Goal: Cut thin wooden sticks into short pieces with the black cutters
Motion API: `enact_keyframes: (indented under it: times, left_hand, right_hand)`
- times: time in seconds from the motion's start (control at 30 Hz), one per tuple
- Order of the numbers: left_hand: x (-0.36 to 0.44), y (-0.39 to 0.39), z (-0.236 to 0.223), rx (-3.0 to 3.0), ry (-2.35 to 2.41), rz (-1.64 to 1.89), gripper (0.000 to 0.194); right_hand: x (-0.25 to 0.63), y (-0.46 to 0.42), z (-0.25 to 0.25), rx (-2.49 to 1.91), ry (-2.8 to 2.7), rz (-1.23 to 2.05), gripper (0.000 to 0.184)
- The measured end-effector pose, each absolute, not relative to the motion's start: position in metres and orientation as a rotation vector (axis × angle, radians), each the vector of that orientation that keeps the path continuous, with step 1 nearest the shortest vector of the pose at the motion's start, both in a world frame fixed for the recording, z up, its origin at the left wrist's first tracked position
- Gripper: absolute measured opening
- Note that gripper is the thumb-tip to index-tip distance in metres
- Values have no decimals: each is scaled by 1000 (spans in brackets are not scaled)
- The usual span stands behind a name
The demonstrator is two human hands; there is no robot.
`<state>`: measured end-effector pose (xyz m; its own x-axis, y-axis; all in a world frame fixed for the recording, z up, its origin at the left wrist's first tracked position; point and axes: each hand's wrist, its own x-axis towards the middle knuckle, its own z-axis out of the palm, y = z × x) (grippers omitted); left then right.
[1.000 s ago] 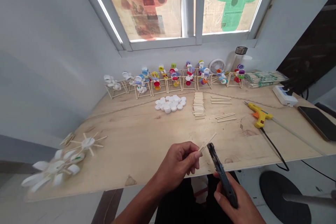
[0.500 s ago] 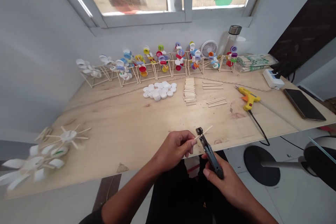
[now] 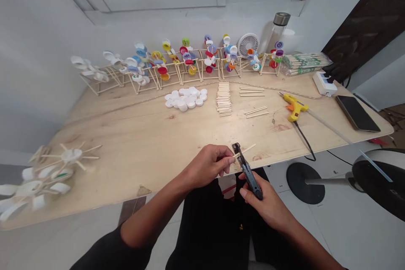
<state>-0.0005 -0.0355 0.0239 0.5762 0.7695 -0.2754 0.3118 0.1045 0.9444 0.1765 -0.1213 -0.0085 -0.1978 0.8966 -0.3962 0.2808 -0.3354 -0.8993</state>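
My left hand [image 3: 212,163] pinches a thin wooden stick [image 3: 249,148] near the table's front edge. My right hand [image 3: 264,202] is wrapped round the handles of a dark cutting tool, which looks like pliers or a cutter [image 3: 248,173]. The tool's head lies across the stick just beyond my left fingertips, and the stick's free end sticks out to the right. Farther back lie a stack of short sticks [image 3: 224,100], a few longer sticks [image 3: 252,91] and cut pieces [image 3: 257,112]. White bottle caps [image 3: 186,98] are clustered left of the stack.
A yellow glue gun [image 3: 295,106] with its cord and a phone [image 3: 357,113] lie on the right. Stick stands with coloured cap wheels [image 3: 190,65] line the wall, beside a small fan [image 3: 248,45] and a bottle [image 3: 278,29]. White-bladed wheels [image 3: 33,190] rest at the left.
The view has tilted down, so the scene sits higher in the picture. Both hands keep their grips, with the cutter still across the stick.
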Motion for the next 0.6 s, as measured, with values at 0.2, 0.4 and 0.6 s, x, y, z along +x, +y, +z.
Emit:
enact_keyframes:
  times: [0.2, 0.4, 0.6]
  left_hand:
    - [-2, -35, 27, 1552, 960, 359, 20]
    - [-4, -32, 28, 1549, 939, 274, 20]
    - [-4, -28, 27, 1459, 882, 224, 18]
  right_hand:
    - [178, -124, -14, -1601, -1424, 1529, 21]
    - [178, -126, -15, -1626, -1465, 1498, 19]
    - [176, -128, -14, -1637, -1472, 1476, 15]
